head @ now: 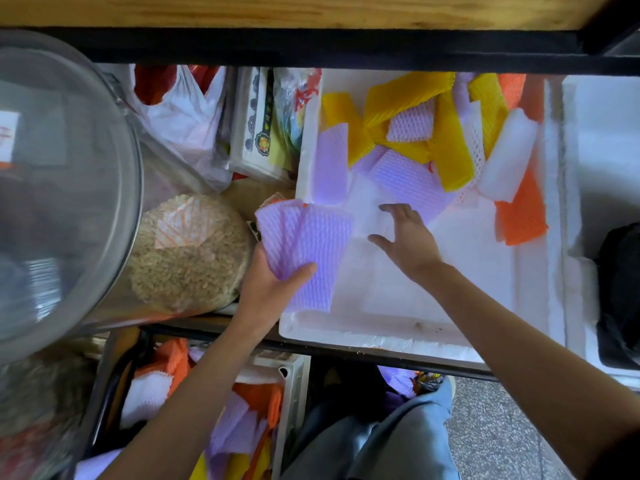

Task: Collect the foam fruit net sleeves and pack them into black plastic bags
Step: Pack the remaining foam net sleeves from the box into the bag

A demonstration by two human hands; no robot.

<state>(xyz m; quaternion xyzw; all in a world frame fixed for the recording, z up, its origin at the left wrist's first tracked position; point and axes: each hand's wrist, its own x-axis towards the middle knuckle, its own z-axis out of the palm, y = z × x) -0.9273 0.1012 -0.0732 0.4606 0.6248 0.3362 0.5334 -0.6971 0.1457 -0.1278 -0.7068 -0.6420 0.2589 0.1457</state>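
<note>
Several purple sleeves (304,251) sit fanned in your left hand (273,282), thumb curled over them, at the near-left corner of the white foam box (363,336). Your right hand (407,237) is spread wide and holds nothing, just short of a loose purple sleeve (408,178) on the box floor. Step in hand: collecting, probably by colour. Next, pinch that sleeve flat and add it to the stack. Yellow sleeves (450,150) overlap its far edge and may drag along. A grain jar (190,251) crowds your left hand. The dark shape (620,289) at right may be the bag; cannot tell.
</note>
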